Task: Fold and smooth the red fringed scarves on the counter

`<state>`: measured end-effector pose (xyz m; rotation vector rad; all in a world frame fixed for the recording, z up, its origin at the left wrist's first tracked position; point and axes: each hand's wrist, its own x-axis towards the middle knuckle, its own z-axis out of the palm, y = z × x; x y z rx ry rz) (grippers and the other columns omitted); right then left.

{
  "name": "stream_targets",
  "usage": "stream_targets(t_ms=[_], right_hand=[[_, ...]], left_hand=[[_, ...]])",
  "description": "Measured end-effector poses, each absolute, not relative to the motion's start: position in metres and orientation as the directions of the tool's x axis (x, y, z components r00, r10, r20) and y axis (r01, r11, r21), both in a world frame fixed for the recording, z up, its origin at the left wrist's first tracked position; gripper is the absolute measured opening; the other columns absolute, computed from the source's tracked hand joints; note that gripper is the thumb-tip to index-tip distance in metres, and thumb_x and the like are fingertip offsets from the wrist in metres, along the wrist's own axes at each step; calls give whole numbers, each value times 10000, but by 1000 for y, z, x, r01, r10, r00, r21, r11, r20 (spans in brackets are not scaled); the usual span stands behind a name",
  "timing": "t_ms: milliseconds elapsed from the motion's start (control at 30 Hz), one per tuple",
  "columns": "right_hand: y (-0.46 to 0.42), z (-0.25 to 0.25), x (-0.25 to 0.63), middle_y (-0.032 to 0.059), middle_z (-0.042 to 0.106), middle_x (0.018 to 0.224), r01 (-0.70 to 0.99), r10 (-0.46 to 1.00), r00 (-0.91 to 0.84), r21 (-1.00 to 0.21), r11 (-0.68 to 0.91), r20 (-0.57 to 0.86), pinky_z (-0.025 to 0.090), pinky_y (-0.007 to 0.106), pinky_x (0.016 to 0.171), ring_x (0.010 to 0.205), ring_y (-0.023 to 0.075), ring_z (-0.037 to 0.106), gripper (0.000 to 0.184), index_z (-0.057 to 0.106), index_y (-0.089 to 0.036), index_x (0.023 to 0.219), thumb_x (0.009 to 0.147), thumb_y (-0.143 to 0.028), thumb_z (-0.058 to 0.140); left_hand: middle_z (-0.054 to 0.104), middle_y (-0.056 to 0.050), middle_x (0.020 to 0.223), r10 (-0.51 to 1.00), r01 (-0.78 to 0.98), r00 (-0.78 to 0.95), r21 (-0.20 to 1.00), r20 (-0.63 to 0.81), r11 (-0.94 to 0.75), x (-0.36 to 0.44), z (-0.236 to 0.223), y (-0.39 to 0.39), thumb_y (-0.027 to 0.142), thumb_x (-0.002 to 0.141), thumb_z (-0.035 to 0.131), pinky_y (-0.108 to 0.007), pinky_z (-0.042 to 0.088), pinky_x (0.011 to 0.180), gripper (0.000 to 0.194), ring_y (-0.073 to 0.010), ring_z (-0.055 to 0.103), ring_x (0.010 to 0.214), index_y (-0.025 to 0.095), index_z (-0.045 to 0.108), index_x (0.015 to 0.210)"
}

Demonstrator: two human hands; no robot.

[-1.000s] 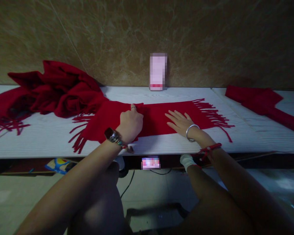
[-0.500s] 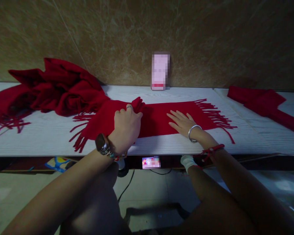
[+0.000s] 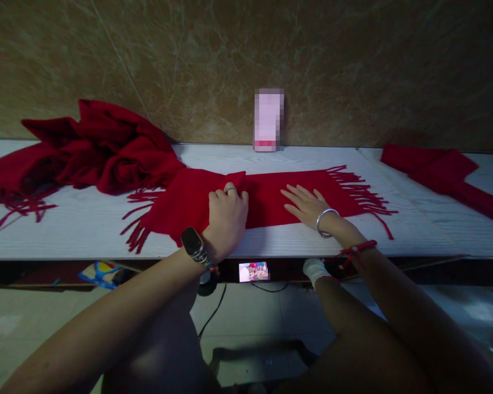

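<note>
A red fringed scarf lies across the white tabletop, with tassels at both its left and right ends. My left hand, wearing a ring and a dark watch, is closed on the upper layer of the scarf near its middle; the fingertips are hidden beneath the knuckles. Just left of that hand the cloth is doubled and slightly rumpled. My right hand, with a silver bangle, rests flat on the scarf's right half, fingers spread.
A heap of red scarves sits at the left, touching the scarf's left end. Another folded red scarf lies at the right. A pink blurred box-like object leans against the marbled wall. Below the table edge, a lit screen shows.
My left hand has slid right and slightly toward me, drawing the upper layer of the scarf along. The bunched fold beyond it has flattened. My right hand has stayed in place.
</note>
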<state>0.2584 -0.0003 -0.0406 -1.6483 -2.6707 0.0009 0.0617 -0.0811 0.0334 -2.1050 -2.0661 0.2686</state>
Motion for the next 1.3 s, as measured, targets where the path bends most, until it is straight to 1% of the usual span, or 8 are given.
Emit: stream_targets(t_ms=[167, 367, 467, 633, 700, 800, 900, 1300], right_hand=[[0, -40, 258, 6, 301, 1518, 890, 890, -455, -7, 455, 5, 240, 553, 1087, 1392, 239, 250, 503, 351, -322, 1416, 931, -426, 270], [-1, -36, 257, 7, 281, 1526, 897, 897, -442, -5, 442, -30, 226, 534, 1100, 1398, 231, 233, 509, 331, -312, 1428, 934, -424, 285], [-2, -35, 260, -3, 287, 1524, 902, 901, -432, -2, 432, -28, 232, 530, 1100, 1397, 227, 235, 503, 331, -327, 1425, 934, -428, 287], [-5, -31, 278, 5, 263, 1530, 921, 919, -385, 20, 388, -80, 223, 527, 1107, 1401, 232, 220, 518, 321, -298, 1435, 924, -382, 310], [-7, -30, 288, 3, 259, 1530, 928, 925, -367, 22, 371, -97, 217, 538, 1106, 1401, 235, 217, 522, 320, -298, 1435, 919, -379, 308], [-8, -30, 299, 1, 254, 1531, 932, 925, -357, 11, 361, -131, 212, 560, 1100, 1403, 242, 207, 531, 317, -299, 1435, 912, -392, 297], [-8, -29, 305, 0, 253, 1531, 931, 920, -362, -4, 366, -152, 212, 562, 1099, 1401, 248, 206, 547, 317, -303, 1434, 901, -423, 295], [-2, -28, 329, 23, 294, 1516, 946, 937, -322, -78, 314, -137, 197, 601, 1089, 1397, 268, 210, 572, 361, -290, 1410, 869, -469, 312]], left_hand=[[594, -200, 1119, 1000, 962, 16, -271, -27, -22, 68, 35, -81, 55, 893, 245, -353, 409, 789, 422, -290, 605, 1007, 129, 571, 1151], [577, -145, 1121, 991, 960, 124, -245, -55, -134, 54, 39, -75, 98, 919, 241, -331, 445, 728, 503, -255, 634, 917, 293, 460, 1328], [546, -140, 1148, 990, 973, 142, -180, -20, -144, 32, 49, -67, 118, 903, 307, -307, 460, 683, 499, -226, 631, 854, 293, 450, 1347], [589, -63, 1064, 989, 996, 80, 25, 127, -83, -26, 75, -61, 33, 823, 423, -240, 424, 837, 422, -126, 543, 889, 173, 625, 1166], [619, -25, 1002, 986, 988, -70, 144, 151, 48, -50, 83, -66, 54, 849, 406, -240, 427, 802, 390, -85, 517, 814, 149, 614, 1165], [623, -20, 1028, 940, 854, -335, 440, 60, 277, -78, 84, -75, 171, 919, 292, -259, 451, 730, 434, -65, 527, 765, 143, 490, 1304], [636, -27, 1069, 943, 729, -333, 626, -28, 276, -89, 75, -78, 212, 821, 486, -273, 512, 720, 484, -110, 581, 787, 174, 504, 1304], [623, -80, 1139, 995, 872, -57, 490, 79, 11, -88, 31, -57, 232, 746, 479, -409, 448, 943, 540, -233, 596, 1003, 178, 541, 1279]])
